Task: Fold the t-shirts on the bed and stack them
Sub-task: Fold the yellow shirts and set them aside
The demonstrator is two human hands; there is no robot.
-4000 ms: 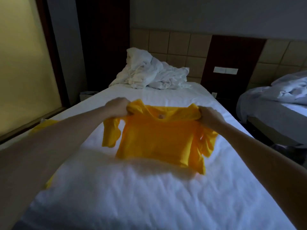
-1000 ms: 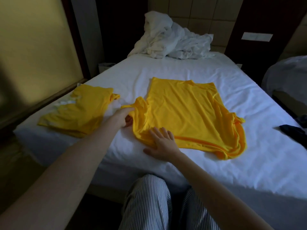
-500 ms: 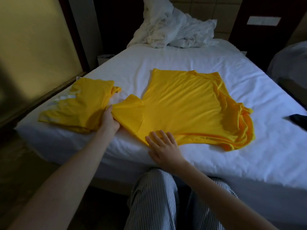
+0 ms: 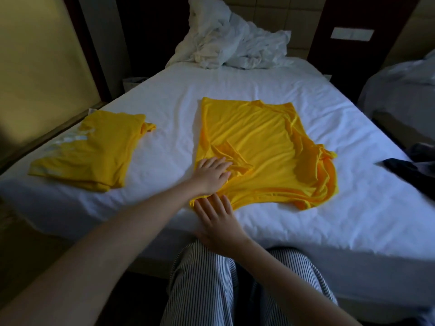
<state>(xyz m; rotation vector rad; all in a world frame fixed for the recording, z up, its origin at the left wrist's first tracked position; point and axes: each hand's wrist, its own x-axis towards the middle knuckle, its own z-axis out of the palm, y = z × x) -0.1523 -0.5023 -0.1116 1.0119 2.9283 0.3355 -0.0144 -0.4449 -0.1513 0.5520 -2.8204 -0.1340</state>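
A yellow t-shirt [image 4: 259,147] lies spread on the white bed [image 4: 329,220], its left sleeve folded in over the body and its right sleeve bunched at the right edge. My left hand [image 4: 213,174] rests flat on the folded-in sleeve near the shirt's left side, fingers straight. Just below it, my right hand [image 4: 219,220] presses flat on the shirt's near corner and the sheet. A second yellow t-shirt [image 4: 94,151], folded, lies on the bed's left side.
A heap of crumpled white bedding [image 4: 230,41] sits at the head of the bed. A dark garment [image 4: 409,168] lies at the right edge. Another bed [image 4: 400,90] stands to the right. My striped trousers [image 4: 211,290] touch the near bed edge.
The left hand has folded the shirt's left sleeve inward over the body and now lies flat on it. The right hand stays flat at the near corner.
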